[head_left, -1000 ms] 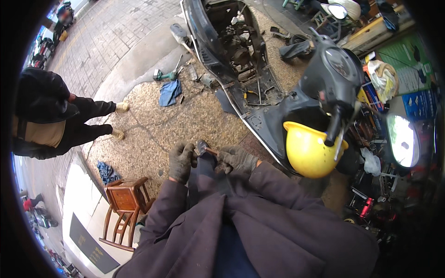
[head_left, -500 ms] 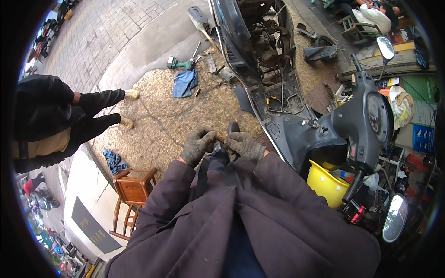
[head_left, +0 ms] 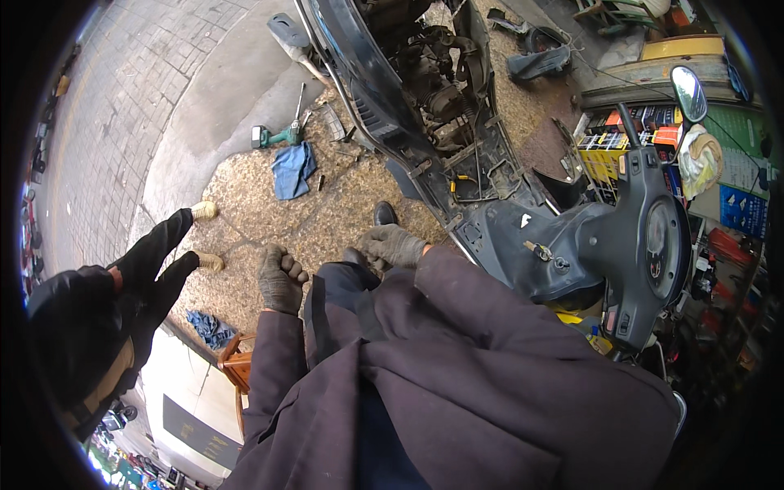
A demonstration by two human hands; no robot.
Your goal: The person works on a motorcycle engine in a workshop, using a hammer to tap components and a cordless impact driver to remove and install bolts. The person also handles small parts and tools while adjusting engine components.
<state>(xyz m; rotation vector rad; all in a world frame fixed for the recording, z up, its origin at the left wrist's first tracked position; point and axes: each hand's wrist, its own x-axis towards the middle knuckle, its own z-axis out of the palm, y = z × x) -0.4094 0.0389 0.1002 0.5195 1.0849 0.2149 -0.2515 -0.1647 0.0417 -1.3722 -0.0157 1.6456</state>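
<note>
My gloved left hand (head_left: 279,278) is closed at the left of my dark jacket, its fingers curled in; whether anything is inside is hidden. My gloved right hand (head_left: 390,245) is bent closed over my dark trousers, apart from the left; what it grips cannot be made out. Just beyond and right of it stands a grey-black scooter (head_left: 523,245), its rear bodywork (head_left: 367,90) opened to bare mechanical parts. Keys (head_left: 539,251) hang at its front panel beside the dashboard (head_left: 657,245). My dark shoe (head_left: 384,214) rests on the pebbled ground.
A person (head_left: 155,253) in dark clothes and beige shoes stands at the left. A green drill (head_left: 278,135), a blue cloth (head_left: 292,170) and loose parts lie ahead; another cloth (head_left: 210,328) and a wooden chair (head_left: 235,367) are behind my left arm. Stacked boxes (head_left: 621,122) line the right.
My hands, together around a small brown item half a second ago, are now apart, the left moved leftward and lower. That item is no longer visible. The view has shifted.
</note>
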